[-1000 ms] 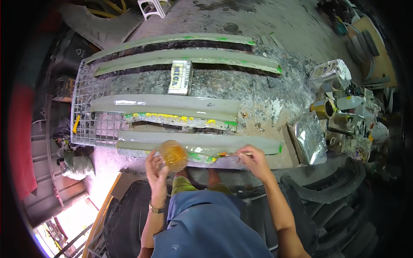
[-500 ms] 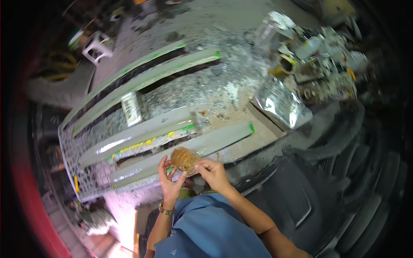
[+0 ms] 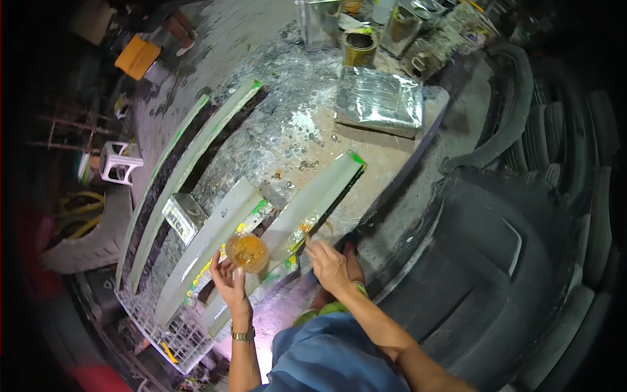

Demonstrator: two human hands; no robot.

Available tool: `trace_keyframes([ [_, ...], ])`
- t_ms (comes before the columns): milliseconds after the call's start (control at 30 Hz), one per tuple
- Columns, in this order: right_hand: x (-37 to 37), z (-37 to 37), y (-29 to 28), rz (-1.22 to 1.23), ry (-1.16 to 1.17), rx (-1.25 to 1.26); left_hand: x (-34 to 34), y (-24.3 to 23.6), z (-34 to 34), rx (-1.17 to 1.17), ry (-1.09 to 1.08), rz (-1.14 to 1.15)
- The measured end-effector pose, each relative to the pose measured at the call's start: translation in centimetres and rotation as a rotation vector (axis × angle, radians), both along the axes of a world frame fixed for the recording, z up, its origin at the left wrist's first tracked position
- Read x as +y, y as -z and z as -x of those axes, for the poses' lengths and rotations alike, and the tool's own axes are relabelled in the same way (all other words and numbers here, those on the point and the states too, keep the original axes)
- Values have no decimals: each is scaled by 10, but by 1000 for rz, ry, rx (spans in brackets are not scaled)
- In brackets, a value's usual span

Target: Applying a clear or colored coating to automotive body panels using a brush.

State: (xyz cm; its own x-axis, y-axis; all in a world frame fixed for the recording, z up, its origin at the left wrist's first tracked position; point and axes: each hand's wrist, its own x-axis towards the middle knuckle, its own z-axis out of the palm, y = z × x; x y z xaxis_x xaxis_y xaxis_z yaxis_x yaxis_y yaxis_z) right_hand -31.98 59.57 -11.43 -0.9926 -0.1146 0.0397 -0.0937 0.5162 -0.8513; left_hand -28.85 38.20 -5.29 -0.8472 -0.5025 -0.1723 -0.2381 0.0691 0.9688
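Observation:
My left hand (image 3: 231, 282) holds up a clear plastic cup (image 3: 249, 254) with amber, syrupy liquid in it. The fingers are round its left side and the thumb is below. In my right hand (image 3: 328, 266) is a small brush (image 3: 305, 233), its tip wet with the same amber colour. The tip is at the right edge of the nearest long pale moulding (image 3: 297, 212), which has a green end and shiny wet streaks. Most of the brush handle is hidden by my fingers. To the left lies another pale moulding (image 3: 209, 238) with yellow and green marks along its side.
Two more long pale strips (image 3: 196, 144) lie farther left, beside a rectangular metal can (image 3: 185, 219). A foil-covered box (image 3: 380, 98) stands at the table's far right, with several tins (image 3: 359, 47) behind it. Large black moulded panels (image 3: 450, 261) lie at my right. A white stool (image 3: 120, 162) stands at left.
The right hand has moved from the cup's rim out to the right, bringing the brush to the pale moulding. The cup stays in my left hand. The whole view has turned and shifted.

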Motion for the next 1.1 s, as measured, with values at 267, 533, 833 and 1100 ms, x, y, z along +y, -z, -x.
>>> trace_keyframes([
  [267,43,51,8,345,323,-236,-15,-20,-34,0,25,-12],
  [533,8,-7,51,290,502,186,-6,-36,-47,3,29,-46],
  [833,0,-45,40,630,174,-86,13,-48,-45,52,68,-34],
  [1100,56,19,82,739,287,-253,20,-51,-47,65,99,-32],
])
